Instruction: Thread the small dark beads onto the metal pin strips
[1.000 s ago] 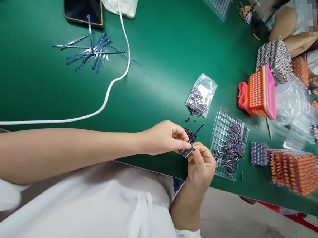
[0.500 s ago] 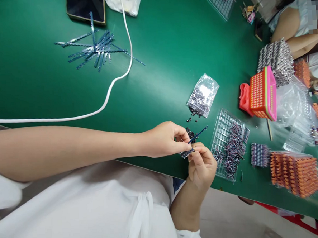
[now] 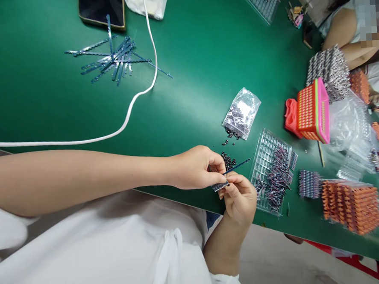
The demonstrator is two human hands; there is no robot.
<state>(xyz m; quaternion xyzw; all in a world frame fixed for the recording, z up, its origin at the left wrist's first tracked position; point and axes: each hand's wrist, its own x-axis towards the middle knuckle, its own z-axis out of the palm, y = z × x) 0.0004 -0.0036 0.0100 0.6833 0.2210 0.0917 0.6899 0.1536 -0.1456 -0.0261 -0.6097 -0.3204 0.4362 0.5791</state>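
Note:
My left hand reaches in from the left, with thumb and fingers closed on a small dark ridged piece. A thin blue notched strip sticks out to the right from between my hands. Opposite it, my right hand pinches at the right end of the same piece; its fingertips partly hide what they grip. Just behind the fingers lies a little heap of small dark beads. Farther back, a clear bag of such beads lies with some spilled at its mouth.
A clear compartment tray with many thin dark pieces is right of my hands. Beyond stand orange stacked parts and a red-pink basket. Blue strips, a phone and a white cable are at left. Another person sits at upper right.
The blue strip has tipped lower at its free end. My fingers and the dark piece have shifted slightly left and down; both hands keep their grip.

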